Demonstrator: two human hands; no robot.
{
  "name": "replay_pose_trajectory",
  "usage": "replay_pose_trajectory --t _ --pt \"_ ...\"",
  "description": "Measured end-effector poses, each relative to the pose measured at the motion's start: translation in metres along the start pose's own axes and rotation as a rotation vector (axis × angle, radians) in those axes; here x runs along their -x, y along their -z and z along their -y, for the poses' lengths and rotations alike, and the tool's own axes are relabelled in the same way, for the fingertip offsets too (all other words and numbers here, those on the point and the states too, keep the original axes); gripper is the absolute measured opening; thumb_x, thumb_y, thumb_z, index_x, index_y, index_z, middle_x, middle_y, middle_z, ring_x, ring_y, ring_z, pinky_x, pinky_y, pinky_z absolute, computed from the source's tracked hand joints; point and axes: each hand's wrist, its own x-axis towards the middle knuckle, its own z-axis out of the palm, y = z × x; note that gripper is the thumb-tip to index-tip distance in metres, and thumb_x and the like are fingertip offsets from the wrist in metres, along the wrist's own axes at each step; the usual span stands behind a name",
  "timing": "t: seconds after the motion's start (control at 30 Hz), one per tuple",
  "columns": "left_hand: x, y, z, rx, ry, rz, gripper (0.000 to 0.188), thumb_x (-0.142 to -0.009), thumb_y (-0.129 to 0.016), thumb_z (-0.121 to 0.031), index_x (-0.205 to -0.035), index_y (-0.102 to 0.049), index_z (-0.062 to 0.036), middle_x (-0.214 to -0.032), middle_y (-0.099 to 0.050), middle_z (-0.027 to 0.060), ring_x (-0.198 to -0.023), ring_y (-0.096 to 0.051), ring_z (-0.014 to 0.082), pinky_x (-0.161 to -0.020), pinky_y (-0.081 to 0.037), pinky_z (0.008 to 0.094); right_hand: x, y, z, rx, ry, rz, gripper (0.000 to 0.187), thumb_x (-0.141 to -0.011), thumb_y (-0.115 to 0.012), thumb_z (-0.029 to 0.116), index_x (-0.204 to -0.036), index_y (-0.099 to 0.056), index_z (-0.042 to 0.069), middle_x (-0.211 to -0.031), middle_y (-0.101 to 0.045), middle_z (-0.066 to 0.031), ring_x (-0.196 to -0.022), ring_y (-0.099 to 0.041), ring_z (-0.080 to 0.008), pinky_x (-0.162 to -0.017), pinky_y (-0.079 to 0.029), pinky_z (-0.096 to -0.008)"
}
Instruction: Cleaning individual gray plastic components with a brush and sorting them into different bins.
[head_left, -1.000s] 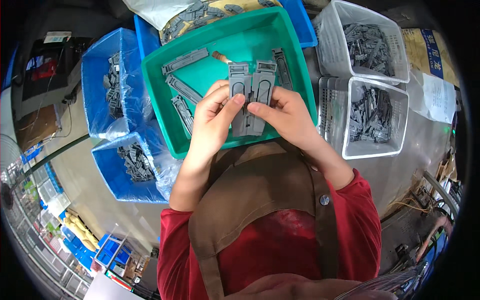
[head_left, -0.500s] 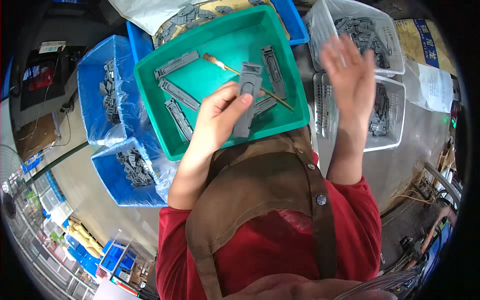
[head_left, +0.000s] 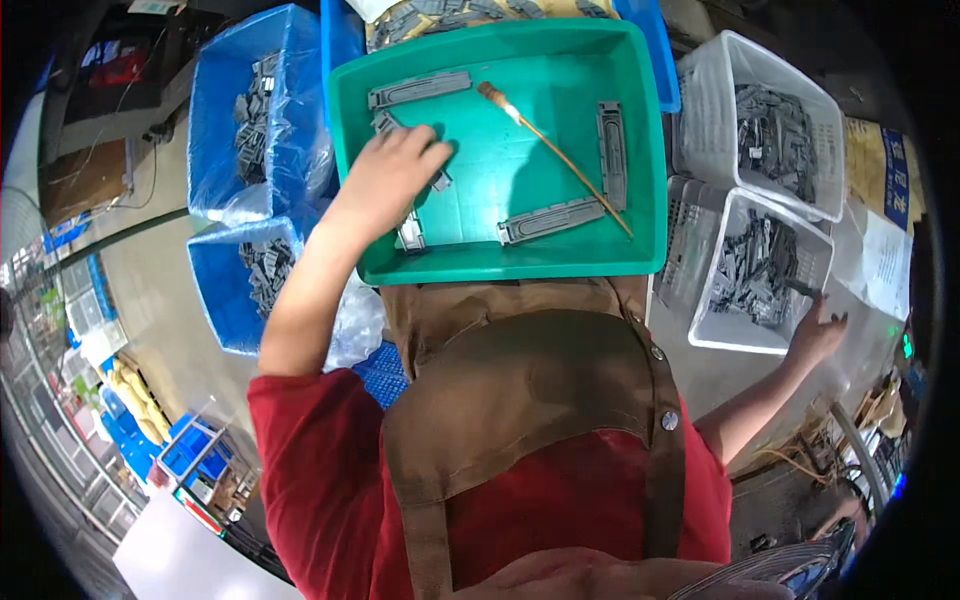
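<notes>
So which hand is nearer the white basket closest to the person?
Right. The right hand is at the right rim of the basket; the left hand is well to its left, over the green tray.

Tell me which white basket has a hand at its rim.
The nearer white basket, lower in the view: the right hand is at its right rim. The farther white basket has no hand by it.
</notes>
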Motion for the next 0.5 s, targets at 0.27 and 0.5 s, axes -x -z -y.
replay_pose_trajectory --t 0.27,0.5 --pt "-0.010 0.018 -0.010 0.159 -0.602 -0.380 0.020 -0.066 -0.063 -0.009 -0.083 -0.052 -0.0074 -0.093 -0.055 0.0098 -0.092 -0.059 0.0281 -0.070 -0.054 0.0356 0.092 0.055 0.256 -1.181 0.174 0.832 0.041 -0.086 -0.047 0.003 -0.127 -0.045 -0.001 -0.111 -0.055 -0.0127 -0.097 -0.054 -0.0160 -0.081 -0.045 -0.0279" --pt "-0.029 0.006 -0.107 0.878 -0.216 -1.225 0.022 -0.070 -0.059 0.012 -0.076 -0.047 -0.0049 -0.095 -0.049 0.0128 -0.088 -0.057 0.0297 -0.070 -0.051 0.0368 0.150 0.053 0.343 -1.793 -0.059 1.561 0.045 -0.088 -0.055 0.009 -0.129 -0.037 0.001 -0.093 -0.058 -0.0118 -0.075 -0.059 -0.0168 -0.064 -0.049 -0.0272"
